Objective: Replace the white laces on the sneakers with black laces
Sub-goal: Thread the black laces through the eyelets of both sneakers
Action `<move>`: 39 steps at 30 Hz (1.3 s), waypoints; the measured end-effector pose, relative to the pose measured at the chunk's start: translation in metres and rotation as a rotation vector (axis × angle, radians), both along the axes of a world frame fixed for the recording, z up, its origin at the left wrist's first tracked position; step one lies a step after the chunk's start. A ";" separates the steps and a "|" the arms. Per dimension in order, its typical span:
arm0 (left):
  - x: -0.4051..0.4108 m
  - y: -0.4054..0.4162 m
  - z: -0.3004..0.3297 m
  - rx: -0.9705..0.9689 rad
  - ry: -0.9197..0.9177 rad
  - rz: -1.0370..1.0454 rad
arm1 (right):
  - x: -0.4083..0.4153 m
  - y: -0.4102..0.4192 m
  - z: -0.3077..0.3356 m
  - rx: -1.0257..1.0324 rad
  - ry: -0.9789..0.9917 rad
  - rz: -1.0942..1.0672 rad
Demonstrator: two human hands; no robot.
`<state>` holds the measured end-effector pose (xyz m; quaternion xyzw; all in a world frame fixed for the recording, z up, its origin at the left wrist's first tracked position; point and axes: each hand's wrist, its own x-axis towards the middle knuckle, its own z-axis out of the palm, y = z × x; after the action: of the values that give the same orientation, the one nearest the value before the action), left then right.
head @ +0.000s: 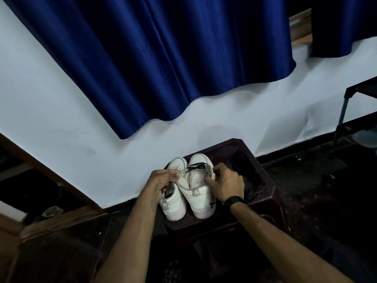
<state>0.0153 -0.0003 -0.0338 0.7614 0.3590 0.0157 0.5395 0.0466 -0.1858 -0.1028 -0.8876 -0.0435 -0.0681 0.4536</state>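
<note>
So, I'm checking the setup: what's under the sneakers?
A dark stool holds both sneakers. Its top beneath them is covered; a dark object lies beside them.

Looks like a room in someone's home: blue curtain [155,58] hanging over a plain white wall [51,111], dark tiled floor [326,201], a wooden door frame [51,176] at the left, and a brown plastic stool [267,186] against the wall.

Two white sneakers [187,188], one black lace [196,166], one stool [265,180].

Hands [161,184] on white sneakers [195,193]
</note>
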 end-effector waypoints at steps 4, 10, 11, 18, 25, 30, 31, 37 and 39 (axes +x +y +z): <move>0.001 0.001 -0.004 -0.043 -0.036 0.069 | 0.010 -0.016 0.010 0.013 0.151 0.080; -0.003 -0.007 -0.004 -0.020 -0.102 0.081 | 0.029 -0.051 0.043 0.720 0.341 0.360; -0.004 -0.008 -0.006 -0.023 -0.141 0.088 | 0.031 -0.056 0.052 0.772 0.373 0.367; -0.014 -0.017 -0.009 0.854 -0.212 -0.011 | 0.031 -0.057 0.093 0.973 0.521 0.477; -0.021 -0.087 0.022 -0.317 -0.325 -0.471 | 0.013 -0.013 0.102 1.134 0.531 0.410; -0.029 -0.082 0.015 -0.372 -0.275 -0.542 | 0.017 -0.010 0.099 1.154 0.480 0.390; -0.030 -0.076 0.016 -0.313 -0.256 -0.531 | 0.019 -0.013 0.097 1.114 0.456 0.388; -0.041 -0.030 0.032 -0.013 -0.136 -0.487 | 0.026 -0.034 0.083 0.922 0.429 0.376; -0.040 -0.022 0.032 0.038 -0.142 -0.441 | 0.026 -0.036 0.077 0.650 0.467 0.435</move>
<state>-0.0247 -0.0228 -0.0017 0.8284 0.1449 -0.0423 0.5395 0.0726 -0.2222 -0.0256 -0.6609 -0.1019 0.2209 0.7100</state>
